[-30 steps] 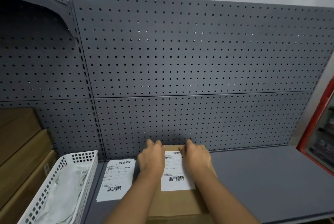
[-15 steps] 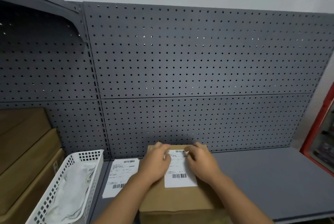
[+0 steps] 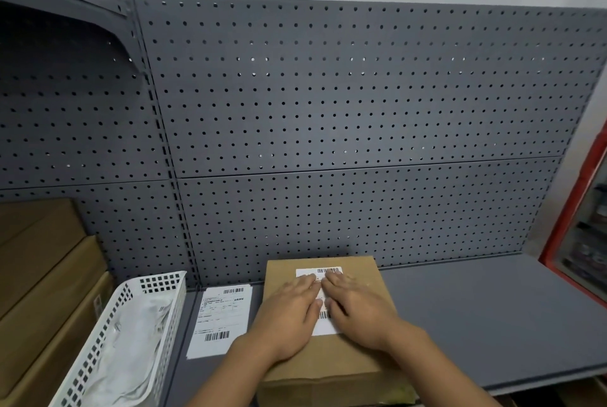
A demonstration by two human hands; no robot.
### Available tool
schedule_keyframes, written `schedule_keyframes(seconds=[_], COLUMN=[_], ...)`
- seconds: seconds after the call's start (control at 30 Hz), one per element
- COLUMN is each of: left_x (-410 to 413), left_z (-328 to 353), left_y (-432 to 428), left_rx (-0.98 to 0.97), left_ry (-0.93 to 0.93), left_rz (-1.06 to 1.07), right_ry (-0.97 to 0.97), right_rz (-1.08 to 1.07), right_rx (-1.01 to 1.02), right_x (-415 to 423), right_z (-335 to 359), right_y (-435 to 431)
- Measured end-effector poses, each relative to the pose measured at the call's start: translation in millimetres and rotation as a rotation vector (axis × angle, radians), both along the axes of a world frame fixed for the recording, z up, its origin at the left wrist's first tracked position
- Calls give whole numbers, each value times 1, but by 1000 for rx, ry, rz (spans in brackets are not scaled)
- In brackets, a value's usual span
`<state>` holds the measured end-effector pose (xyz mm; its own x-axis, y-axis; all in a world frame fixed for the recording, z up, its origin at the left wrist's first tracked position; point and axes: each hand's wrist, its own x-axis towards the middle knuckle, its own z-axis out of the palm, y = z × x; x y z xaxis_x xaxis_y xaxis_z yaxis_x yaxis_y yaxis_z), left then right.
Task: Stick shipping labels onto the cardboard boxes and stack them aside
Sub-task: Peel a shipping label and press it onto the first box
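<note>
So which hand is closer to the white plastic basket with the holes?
Left. The left hand lies flat on the brown cardboard box, on the side toward the white plastic basket; the right hand lies beside it, farther from the basket.

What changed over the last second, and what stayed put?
The left hand and right hand slid back from the far edge of the shipping label, closer together, and now press flat on it atop the cardboard box. Nothing gripped or released. Box, loose label and white basket stayed put.
</note>
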<state>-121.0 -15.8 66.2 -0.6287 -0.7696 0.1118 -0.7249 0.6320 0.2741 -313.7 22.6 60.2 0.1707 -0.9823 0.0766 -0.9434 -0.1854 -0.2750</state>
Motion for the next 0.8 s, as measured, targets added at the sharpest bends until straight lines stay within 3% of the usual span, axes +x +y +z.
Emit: schedule_keyframes(seconds=[0.4,0.8], left_x=[3,12], left_z=[24,9], left_y=[5,39], left_rx=[62,37], left_ry=[-89,-78], left_rz=[-29,-97], right_ry=[-66,-112], right_rz=[37,73], right_rx=[-172,-23], right_x=[5,-8], right_z=[15,9], right_y=[12,36])
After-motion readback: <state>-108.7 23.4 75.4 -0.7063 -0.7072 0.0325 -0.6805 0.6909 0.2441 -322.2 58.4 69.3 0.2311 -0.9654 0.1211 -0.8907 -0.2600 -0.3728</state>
